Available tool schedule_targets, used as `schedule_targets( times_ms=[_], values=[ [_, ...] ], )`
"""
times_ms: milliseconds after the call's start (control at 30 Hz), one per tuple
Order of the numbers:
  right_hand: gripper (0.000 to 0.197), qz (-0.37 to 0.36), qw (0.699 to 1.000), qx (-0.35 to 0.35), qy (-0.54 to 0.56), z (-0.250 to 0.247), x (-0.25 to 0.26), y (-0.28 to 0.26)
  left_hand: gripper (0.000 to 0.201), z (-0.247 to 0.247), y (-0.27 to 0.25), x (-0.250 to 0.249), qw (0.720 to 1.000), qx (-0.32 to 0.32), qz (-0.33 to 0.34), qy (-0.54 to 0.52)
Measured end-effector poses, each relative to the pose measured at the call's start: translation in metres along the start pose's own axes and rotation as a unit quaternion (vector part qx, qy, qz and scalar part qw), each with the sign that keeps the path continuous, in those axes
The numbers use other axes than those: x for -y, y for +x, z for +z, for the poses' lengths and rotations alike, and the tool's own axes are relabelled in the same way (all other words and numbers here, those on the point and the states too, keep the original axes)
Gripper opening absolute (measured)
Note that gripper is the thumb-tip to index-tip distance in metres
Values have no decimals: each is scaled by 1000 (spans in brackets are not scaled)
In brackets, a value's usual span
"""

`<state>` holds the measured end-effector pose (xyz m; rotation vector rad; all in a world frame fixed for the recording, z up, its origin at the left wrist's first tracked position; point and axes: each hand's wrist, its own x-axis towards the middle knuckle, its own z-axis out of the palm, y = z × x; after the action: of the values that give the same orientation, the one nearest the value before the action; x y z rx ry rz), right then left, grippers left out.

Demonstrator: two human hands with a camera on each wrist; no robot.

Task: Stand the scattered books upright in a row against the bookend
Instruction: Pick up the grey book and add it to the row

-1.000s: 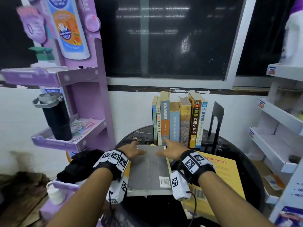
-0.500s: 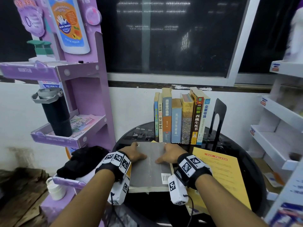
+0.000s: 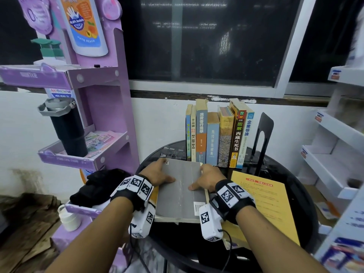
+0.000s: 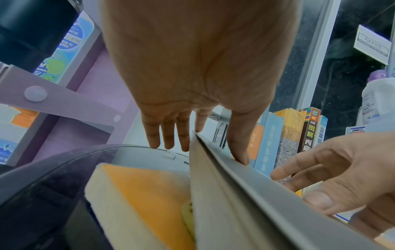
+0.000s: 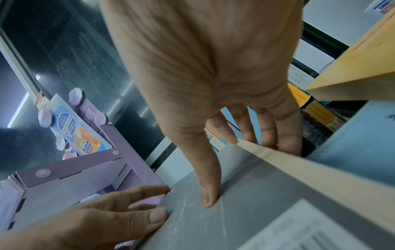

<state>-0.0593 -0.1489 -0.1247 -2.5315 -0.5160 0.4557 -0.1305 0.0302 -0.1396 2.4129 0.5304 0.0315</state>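
Note:
A grey book [image 3: 181, 192] lies on the round black table [image 3: 295, 174], partly on an orange book [image 4: 149, 194]. My left hand [image 3: 165, 172] grips its left edge, thumb on the cover and fingers down the side. My right hand [image 3: 202, 176] grips the right edge the same way. In the left wrist view the grey book [image 4: 235, 194] sits tilted above the orange one. Several books [image 3: 218, 134] stand upright in a row behind it, leaning on the black bookend [image 3: 263, 134] at their right. A yellow book [image 3: 262, 203] lies flat to the right.
A purple cardboard display rack [image 3: 110, 115] stands close on the left, with a black flask [image 3: 67, 131] on its shelf. White shelves [image 3: 334, 150] stand on the right. A wall and a dark window [image 3: 206, 46] are behind the row.
Both hands have slid back from the far edge of the grey book to its side edges and taken hold of it. The row of books and the bookend have not moved.

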Motion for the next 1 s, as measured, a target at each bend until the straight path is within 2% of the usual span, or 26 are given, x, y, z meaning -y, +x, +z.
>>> schedule_targets(
  times_ms=[333, 467, 533, 767, 1000],
  values=[
    [105, -32, 990, -47, 129, -15, -2, -3, 123, -10, 6, -9, 993, -48, 59, -91],
    [124, -63, 981, -81, 165, -26, -3, -7, 119, -18, -4, -25, 989, -55, 80, -114],
    [119, -82, 974, -102, 186, -31, -4, -9, 120, -22, -7, -32, 986, -65, 93, -126],
    [75, -141, 948, -149, 244, -51, -12, -20, 115, -25, -14, -52, 981, -74, 100, -150],
    [52, -145, 951, -120, 244, -76, -25, -31, 105, -25, -17, -75, 973, -65, 142, -170]
  ],
)
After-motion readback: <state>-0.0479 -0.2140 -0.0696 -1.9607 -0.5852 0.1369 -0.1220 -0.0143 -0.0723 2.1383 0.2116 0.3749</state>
